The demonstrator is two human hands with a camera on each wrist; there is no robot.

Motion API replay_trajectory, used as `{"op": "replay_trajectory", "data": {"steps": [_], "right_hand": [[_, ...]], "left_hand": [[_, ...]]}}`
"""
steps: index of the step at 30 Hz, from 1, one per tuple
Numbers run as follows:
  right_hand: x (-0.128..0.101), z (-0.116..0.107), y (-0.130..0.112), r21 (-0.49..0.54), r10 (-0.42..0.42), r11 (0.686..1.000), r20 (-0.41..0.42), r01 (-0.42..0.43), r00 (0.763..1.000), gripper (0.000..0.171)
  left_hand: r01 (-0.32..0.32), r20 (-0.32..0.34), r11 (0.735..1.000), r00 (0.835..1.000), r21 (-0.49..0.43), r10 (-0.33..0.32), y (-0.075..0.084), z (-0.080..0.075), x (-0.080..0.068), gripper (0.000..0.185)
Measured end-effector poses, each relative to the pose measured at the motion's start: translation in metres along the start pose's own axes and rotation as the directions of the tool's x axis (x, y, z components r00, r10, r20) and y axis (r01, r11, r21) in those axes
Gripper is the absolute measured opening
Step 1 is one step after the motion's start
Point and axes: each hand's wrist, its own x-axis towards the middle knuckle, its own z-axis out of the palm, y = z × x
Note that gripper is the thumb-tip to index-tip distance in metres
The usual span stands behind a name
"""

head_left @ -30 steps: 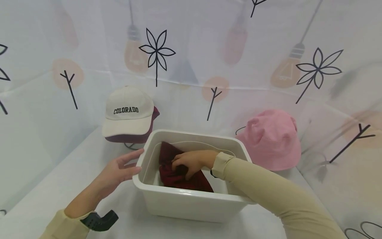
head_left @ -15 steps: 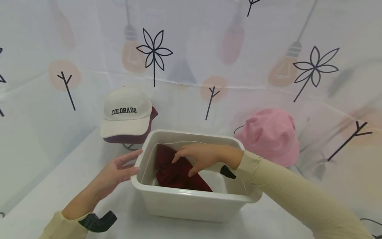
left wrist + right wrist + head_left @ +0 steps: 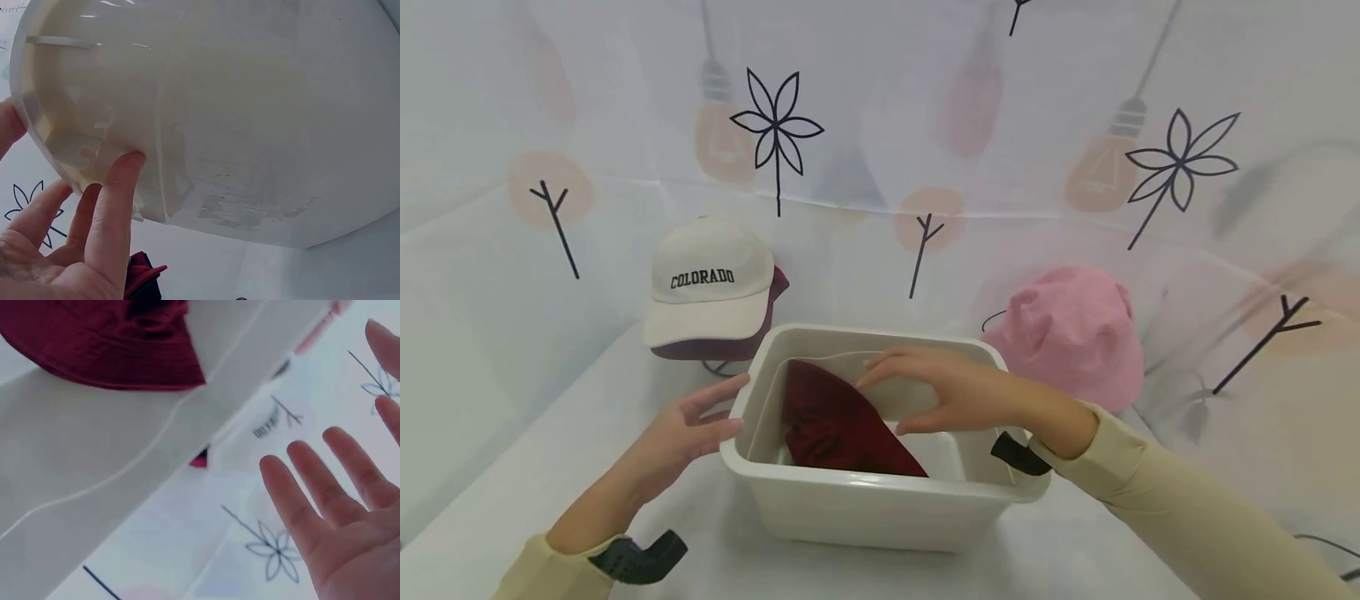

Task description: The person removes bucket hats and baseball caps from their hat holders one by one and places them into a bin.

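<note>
A dark red fabric hat (image 3: 835,425) with a stitched brim (image 3: 125,372) lies in the left part of a white plastic bin (image 3: 880,482). My right hand (image 3: 955,387) hovers over the bin, apart from the hat. Its fingers are spread and it holds nothing, as the right wrist view also shows. At the bin's left side my left hand (image 3: 677,442) touches the rim with nearly straight fingers. In the left wrist view, that hand's fingertips rest against the bin's outer wall (image 3: 250,125), under the rim.
Behind the bin to the left, a cream cap (image 3: 711,275) lettered COLORADO sits over a dark red one, on a wire stand (image 3: 718,367). To the right is a pink hat (image 3: 1075,333). A patterned white cloth (image 3: 857,108) hangs behind.
My right hand has let go of the dark red hat and risen to the right. The hat stays in the bin. My left hand keeps its place at the rim, and the head view shifts slightly.
</note>
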Motion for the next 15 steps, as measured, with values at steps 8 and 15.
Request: {"op": "replay_trajectory", "data": {"steps": [8, 15], "right_hand": [[-0.024, -0.007, -0.005, 0.01, 0.033, 0.999, -0.168, -0.032, 0.985, 0.055], [-0.043, -0.008, -0.006, 0.038, 0.051, 0.998, -0.228, -0.043, 0.972, 0.055]], "left_hand": [[-0.02, 0.008, 1.0, 1.0, -0.023, 0.021, -0.001, -0.002, -0.001, 0.065], [0.0, -0.006, 1.0, 1.0, -0.009, 0.0, 0.003, 0.0, -0.002, 0.066]]}}
